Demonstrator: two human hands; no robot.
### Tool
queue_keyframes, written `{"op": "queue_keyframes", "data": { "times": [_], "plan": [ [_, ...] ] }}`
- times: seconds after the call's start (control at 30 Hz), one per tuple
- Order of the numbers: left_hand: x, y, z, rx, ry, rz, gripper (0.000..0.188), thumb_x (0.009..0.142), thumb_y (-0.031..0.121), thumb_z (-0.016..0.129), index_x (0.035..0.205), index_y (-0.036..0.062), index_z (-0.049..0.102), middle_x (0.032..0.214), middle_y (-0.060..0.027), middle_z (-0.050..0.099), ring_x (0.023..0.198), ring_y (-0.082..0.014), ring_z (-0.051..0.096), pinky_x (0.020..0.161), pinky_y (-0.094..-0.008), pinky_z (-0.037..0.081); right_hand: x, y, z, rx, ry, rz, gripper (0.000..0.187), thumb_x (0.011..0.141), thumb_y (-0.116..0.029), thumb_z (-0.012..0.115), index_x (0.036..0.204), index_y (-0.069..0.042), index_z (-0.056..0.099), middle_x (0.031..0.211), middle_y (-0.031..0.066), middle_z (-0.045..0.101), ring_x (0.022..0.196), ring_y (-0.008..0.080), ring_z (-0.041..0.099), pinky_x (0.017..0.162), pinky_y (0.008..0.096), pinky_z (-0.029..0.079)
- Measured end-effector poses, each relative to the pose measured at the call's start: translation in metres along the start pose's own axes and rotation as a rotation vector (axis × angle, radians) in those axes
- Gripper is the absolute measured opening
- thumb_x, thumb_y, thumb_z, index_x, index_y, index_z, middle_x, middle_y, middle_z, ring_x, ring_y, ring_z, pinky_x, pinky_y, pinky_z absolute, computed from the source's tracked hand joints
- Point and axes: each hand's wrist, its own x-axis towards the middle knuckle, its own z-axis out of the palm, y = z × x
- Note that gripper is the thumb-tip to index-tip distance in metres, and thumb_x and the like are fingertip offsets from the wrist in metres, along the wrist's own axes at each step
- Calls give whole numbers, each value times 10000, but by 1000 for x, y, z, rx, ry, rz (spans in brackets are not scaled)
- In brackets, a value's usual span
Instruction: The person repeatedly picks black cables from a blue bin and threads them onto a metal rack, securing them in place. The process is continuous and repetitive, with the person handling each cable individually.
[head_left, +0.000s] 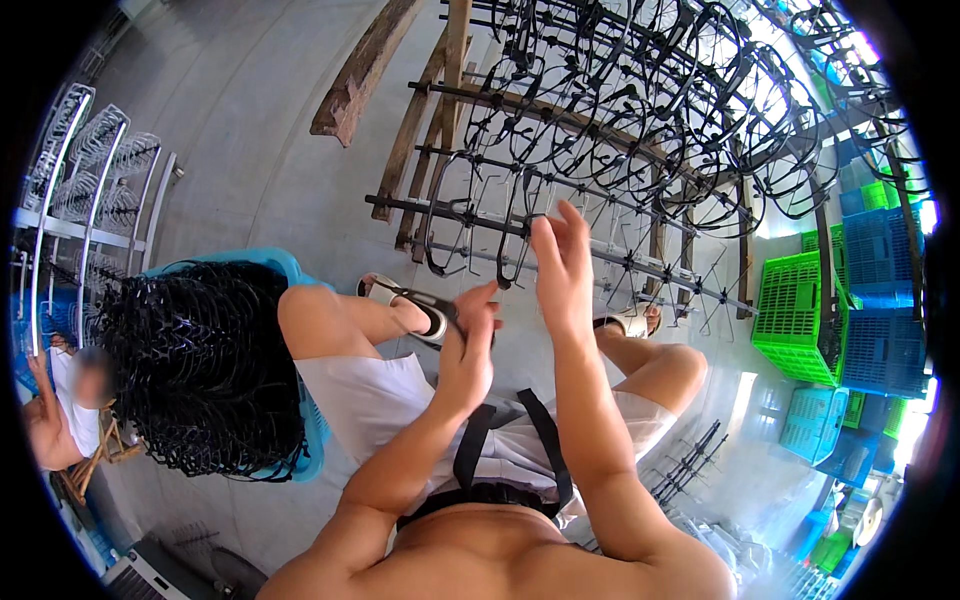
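My left hand (470, 350) is closed around a thin, curved black plastic frame (425, 298), which sticks out to the left above my foot. The frame resembles an eyeglass frame, but its exact kind is unclear. To the right and higher up, my right hand (563, 265) has its fingers stretched out and apart, close to the nearest black rod (460, 212) of a rack. Beside those fingers hangs another curved black frame (510, 262). I cannot tell whether the fingertips touch it.
Many similar frames hang on the rack (640, 110), with wire prongs along its near rods. A blue basket (318, 430) heaped with black frames stands left of my leg. Green crates (795, 310) are stacked at right. Another person (75, 400) sits far left.
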Motion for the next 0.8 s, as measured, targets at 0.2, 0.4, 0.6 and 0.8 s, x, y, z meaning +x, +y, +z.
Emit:
{"op": "queue_keyframes", "data": {
  "times": [0.2,0.4,0.6,0.8],
  "plan": [
    [-13,67,-23,478,-203,221,641,971,501,214,1341,13,402,1398,-190,287,1306,-326,226,1073,-431,175,-79,-26,-45,576,-1050,416,406,944,-283,530,1238,-9,472,958,95,563,727,144,558,636,262,463],
    [5,63,-32,169,-309,311,513,954,408,366,1009,-36,614,1022,-178,609,947,-256,566,870,-356,414,-38,-40,-119,1074,-861,35,263,925,-175,550,1107,11,507,788,119,548,621,153,524,470,270,423],
    [3,36,31,435,-143,376,98,797,51,632,864,10,572,823,-100,600,636,-172,548,561,-268,440,25,-47,-94,831,-241,427,170,954,-186,506,1034,-39,531,883,60,603,680,111,554,563,237,482],
    [25,-13,65,679,-189,327,237,746,109,717,936,43,592,821,-95,610,612,-250,558,550,-334,472,41,21,-58,817,-84,448,125,920,-120,557,991,-23,518,882,102,612,713,151,577,628,275,515]
  ]
}}
